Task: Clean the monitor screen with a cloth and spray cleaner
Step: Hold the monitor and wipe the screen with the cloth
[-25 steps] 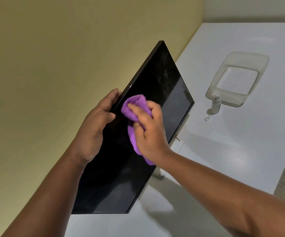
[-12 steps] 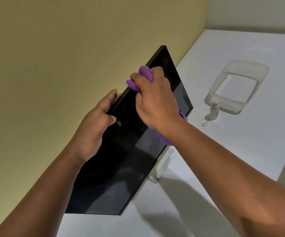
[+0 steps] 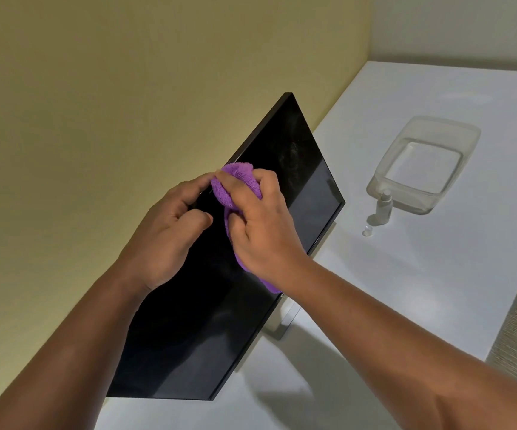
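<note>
While our left hand (image 3: 170,231) grips the monitor (image 3: 297,187) edge mid-frame, our right hand (image 3: 260,225) squeezes the purple cloth (image 3: 235,187) on it.

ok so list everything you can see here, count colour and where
monitor: one, black screen, standing on a silver foot by the wall at the table's left edge
cloth: one, purple, bunched against the upper part of the screen
spray bottle: one, pale and translucent, upright on the table right of the monitor, in front of the tub
cap: one, small and clear, on the table beside the bottle
tub: one, clear plastic, on the table behind the bottle
table: one, white
wall: yellow, behind the monitor
left hand: one, grips the monitor's top edge
right hand: one, holds the cloth on the screen
</note>
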